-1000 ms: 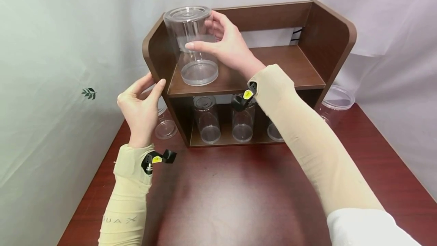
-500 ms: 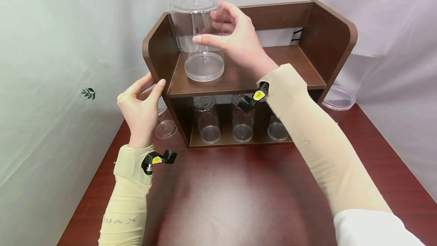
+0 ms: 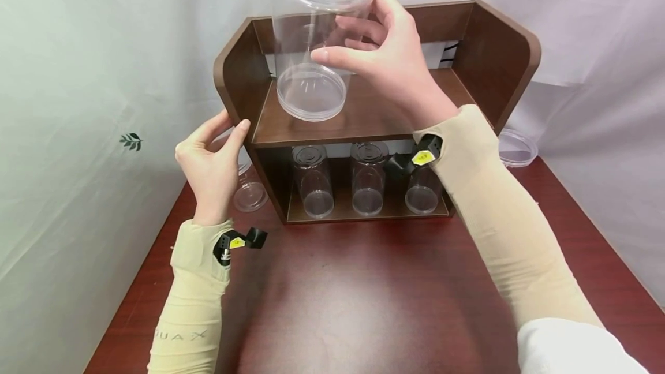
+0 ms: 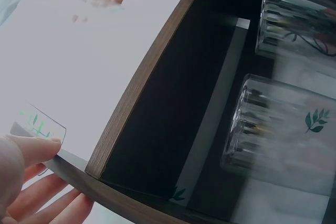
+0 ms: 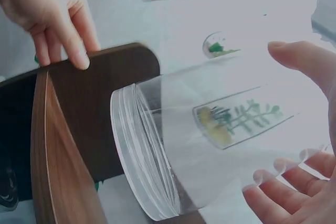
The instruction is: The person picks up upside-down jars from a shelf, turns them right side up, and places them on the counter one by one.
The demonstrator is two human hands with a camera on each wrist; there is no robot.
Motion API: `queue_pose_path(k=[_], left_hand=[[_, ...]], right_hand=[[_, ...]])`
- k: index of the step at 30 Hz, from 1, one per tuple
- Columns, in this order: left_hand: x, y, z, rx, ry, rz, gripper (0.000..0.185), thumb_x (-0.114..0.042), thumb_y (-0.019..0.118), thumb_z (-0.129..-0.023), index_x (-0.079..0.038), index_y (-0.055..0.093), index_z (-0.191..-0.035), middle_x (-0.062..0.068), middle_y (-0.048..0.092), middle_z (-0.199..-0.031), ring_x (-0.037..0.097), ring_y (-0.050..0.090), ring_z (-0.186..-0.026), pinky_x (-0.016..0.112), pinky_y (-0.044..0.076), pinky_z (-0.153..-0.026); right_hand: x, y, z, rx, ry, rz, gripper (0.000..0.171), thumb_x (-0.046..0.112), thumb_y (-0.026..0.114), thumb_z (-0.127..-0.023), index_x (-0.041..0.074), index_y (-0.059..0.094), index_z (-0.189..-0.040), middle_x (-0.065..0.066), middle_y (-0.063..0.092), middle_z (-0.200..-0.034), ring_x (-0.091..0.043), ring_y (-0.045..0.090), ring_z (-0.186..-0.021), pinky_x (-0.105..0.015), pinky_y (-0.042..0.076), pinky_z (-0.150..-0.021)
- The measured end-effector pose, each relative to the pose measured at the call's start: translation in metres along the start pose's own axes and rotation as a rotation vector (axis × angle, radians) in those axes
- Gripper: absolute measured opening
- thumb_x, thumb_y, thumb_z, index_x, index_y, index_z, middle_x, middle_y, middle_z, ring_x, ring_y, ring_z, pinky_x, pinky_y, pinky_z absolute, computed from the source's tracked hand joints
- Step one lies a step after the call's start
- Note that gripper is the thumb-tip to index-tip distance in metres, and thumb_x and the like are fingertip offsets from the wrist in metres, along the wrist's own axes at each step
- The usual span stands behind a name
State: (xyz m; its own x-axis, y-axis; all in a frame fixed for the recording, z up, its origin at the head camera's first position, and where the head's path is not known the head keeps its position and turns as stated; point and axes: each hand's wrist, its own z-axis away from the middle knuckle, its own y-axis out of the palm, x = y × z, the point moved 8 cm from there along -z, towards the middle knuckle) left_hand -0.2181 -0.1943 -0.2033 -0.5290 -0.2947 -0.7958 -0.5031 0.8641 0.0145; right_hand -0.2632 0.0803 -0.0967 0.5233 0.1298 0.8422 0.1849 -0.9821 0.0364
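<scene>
A large clear plastic jar [image 3: 291,30], its lid end downward, is gripped by my right hand [image 3: 400,65] with the thumb in front and the fingers at the far side. It leans slightly and appears raised over the upper board of the brown wooden shelf [image 3: 384,117]. In the right wrist view, the jar's ridged lid [image 5: 144,153] points left, toward the shelf's side panel. My left hand [image 3: 210,169] pinches the front edge of the left side panel [image 3: 234,79]; the left wrist view shows the thumb on one face and the fingers curling below.
Several smaller clear jars, including a left one [image 3: 314,183] and a middle one [image 3: 368,183], stand in the lower compartment. Another clear jar [image 3: 250,192] is left of the shelf, and a clear container [image 3: 516,149] is at its right. The red-brown table [image 3: 332,293] extends in front.
My right hand has lifted the jar upward and slightly right, tilting it a little. My left hand keeps its grip on the side panel in the same place.
</scene>
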Motion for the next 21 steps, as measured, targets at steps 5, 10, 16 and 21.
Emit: queue_pose_path(k=[5,10,16,21], left_hand=[[0.003,0.001,-0.001,0.002,0.002,-0.004,0.027,-0.012,0.085,-0.085,-0.011,0.080,-0.112,0.007,0.076,-0.104,0.018,0.075,-0.090,0.030,0.059,-0.085],[0.000,0.000,0.000,0.004,-0.003,0.009,0.026,-0.011,0.084,-0.085,-0.011,0.080,-0.111,0.008,0.076,-0.104,0.017,0.075,-0.087,0.029,0.059,-0.085],[0.005,-0.004,-0.001,-0.017,0.002,0.025,0.027,-0.011,0.084,-0.085,-0.010,0.080,-0.111,0.009,0.076,-0.104,0.018,0.075,-0.090,0.030,0.058,-0.087],[0.027,-0.009,-0.005,-0.033,0.001,0.022,0.030,-0.013,0.086,-0.084,-0.011,0.080,-0.113,0.008,0.076,-0.106,0.016,0.075,-0.089,0.030,0.058,-0.087]], right_hand=[[0.004,-0.008,0.013,0.010,-0.074,-0.048,0.090,-0.009,0.087,-0.066,0.008,0.050,-0.147,-0.009,0.057,-0.130,-0.027,0.060,-0.116,-0.036,0.050,-0.101],[-0.002,-0.018,0.028,0.005,-0.097,-0.088,0.093,-0.013,0.086,-0.064,0.008,0.049,-0.147,-0.012,0.057,-0.128,-0.030,0.058,-0.116,-0.039,0.050,-0.101],[-0.002,-0.024,0.048,0.022,-0.120,-0.109,0.093,-0.016,0.083,-0.065,0.005,0.044,-0.147,-0.015,0.054,-0.133,-0.033,0.057,-0.119,-0.042,0.048,-0.104],[-0.006,-0.025,0.066,0.070,-0.151,-0.106,0.094,-0.018,0.083,-0.066,0.005,0.043,-0.148,-0.017,0.052,-0.138,-0.034,0.055,-0.123,-0.043,0.048,-0.105]])
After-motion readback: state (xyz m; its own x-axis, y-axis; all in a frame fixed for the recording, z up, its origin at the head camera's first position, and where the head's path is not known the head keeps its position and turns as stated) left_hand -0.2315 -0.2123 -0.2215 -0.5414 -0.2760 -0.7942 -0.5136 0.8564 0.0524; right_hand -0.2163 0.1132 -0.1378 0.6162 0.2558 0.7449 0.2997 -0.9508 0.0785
